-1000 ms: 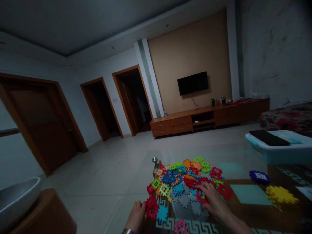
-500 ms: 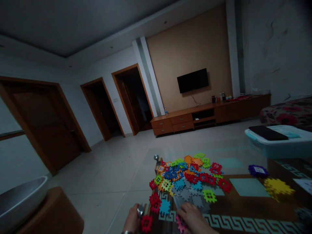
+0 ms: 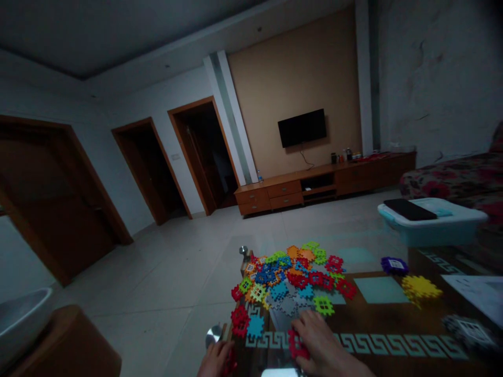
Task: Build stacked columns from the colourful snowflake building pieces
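Tabletop: red tile (image 3: pixel 295 343) under right hand (image 3: pixel 320 343)

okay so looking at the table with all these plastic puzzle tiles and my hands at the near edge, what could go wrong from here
The pile of tiles sprawls to the left edge of the table; the red tiles there could likely slide onto the floor if nudged.

The left hand works right at the table's corner, so a dropped tile would probably fall off.

The room is dim, and the right hand covers a red tile, so picking the wrong tile seems possible.
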Action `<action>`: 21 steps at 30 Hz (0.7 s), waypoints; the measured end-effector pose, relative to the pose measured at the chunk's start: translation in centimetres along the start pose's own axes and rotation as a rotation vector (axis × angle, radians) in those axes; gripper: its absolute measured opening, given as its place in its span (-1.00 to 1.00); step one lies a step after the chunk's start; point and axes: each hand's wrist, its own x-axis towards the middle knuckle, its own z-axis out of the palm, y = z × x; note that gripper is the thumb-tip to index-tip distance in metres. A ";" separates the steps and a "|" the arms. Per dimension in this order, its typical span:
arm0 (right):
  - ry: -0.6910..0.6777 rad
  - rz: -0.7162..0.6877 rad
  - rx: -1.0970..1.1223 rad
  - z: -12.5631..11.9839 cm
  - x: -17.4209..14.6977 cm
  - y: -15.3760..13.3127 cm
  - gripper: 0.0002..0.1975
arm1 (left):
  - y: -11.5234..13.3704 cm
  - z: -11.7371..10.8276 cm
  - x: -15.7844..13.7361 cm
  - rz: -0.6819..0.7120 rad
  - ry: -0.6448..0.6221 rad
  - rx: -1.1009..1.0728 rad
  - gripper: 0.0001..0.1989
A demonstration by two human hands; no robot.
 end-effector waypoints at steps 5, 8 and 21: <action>-0.059 0.062 -0.036 -0.9 -1.4 1.5 -0.65 | 2.8 0.1 0.1 0.134 -0.092 0.047 -0.47; -0.107 0.074 0.013 -0.7 -1.5 1.8 -0.65 | 6.8 0.2 0.3 0.213 -0.127 -0.003 -0.42; 0.209 0.353 -0.135 -3.1 2.9 9.9 -0.46 | 17.3 6.1 3.2 0.383 -0.360 -0.018 -0.49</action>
